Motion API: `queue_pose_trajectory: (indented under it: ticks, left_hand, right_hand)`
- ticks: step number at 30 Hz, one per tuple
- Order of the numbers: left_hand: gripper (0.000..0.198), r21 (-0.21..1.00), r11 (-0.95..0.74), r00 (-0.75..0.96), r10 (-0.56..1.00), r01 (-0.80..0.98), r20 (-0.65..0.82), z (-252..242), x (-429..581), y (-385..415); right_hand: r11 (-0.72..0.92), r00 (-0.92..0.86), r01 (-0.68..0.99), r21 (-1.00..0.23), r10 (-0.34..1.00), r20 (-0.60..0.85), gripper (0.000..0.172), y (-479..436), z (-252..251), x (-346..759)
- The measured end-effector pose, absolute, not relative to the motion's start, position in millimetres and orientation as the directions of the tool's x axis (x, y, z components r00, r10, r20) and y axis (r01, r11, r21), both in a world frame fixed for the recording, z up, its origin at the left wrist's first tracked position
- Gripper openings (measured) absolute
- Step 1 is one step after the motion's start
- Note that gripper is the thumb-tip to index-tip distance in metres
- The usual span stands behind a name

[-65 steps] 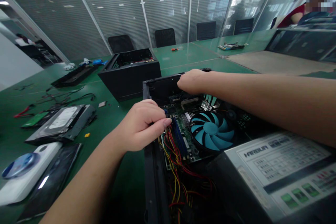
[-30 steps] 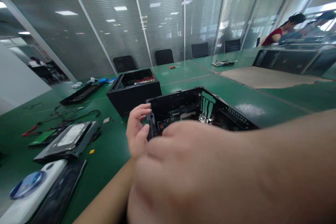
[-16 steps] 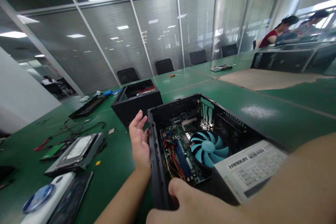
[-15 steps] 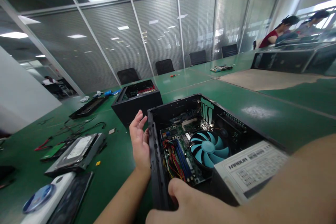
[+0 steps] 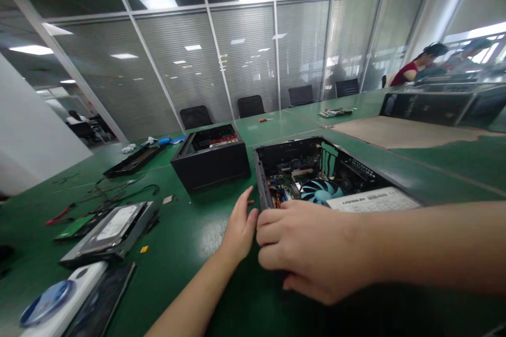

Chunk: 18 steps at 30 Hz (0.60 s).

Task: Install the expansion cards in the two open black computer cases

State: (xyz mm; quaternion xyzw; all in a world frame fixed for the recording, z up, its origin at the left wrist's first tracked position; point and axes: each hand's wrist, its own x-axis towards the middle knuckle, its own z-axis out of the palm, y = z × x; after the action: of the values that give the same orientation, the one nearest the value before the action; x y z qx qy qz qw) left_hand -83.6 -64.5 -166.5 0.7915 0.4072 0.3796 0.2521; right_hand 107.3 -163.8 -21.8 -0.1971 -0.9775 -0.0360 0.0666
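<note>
An open black computer case [image 5: 284, 143] lies in front of me. Inside it are a fan with blue blades [image 5: 319, 190], a green circuit board and a power supply with a white label [image 5: 375, 200]. My right hand [image 5: 312, 247] is closed over the near left part of the case, its fingers curled at the edge; its arm hides the near side. Just left of the case, my left hand [image 5: 240, 229] is open, fingers stretched and thumb apart, close to the right hand's fingers. Whether it touches the case I cannot tell.
Behind, to the left, stands a second black case [image 5: 213, 166]. A hard drive [image 5: 114, 229], a white phone-like object [image 5: 75, 295] and loose cables [image 5: 114, 195] lie left. A screwdriver [image 5: 264, 120] and cardboard [image 5: 383, 131] are farther back. People sit at far right.
The case now sits farther right and lower-tilted in view. My right hand has turned so its back faces up over the near edge. My left hand has moved lower and right along the case's side.
</note>
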Motion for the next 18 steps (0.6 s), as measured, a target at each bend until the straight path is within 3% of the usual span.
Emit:
queue_pose_trajectory:
  ticks: [5, 11, 18]
  left_hand:
    - [0.038, 0.649, -0.568, 0.479, 0.811, 0.506, 0.336, -172.4, -92.1, -52.7]
    - [0.027, 0.574, -0.621, 0.529, 0.775, 0.535, 0.346, -175.4, -82.2, -60.7]
    - [0.02, 0.183, -0.788, 0.73, 0.615, 0.588, 0.299, -181.2, -75.8, -66.6]
  right_hand:
    - [0.944, -0.943, 0.329, -0.011, 0.329, 0.04, 0.028, -110.8, -19.0, 164.9]
    - [0.743, -0.749, 0.663, 0.09, 0.656, 0.092, 0.052, -40.4, -39.9, 228.3]
    - [0.49, -0.523, 0.848, 0.199, 0.835, 0.17, 0.046, 41.1, -53.3, 276.8]
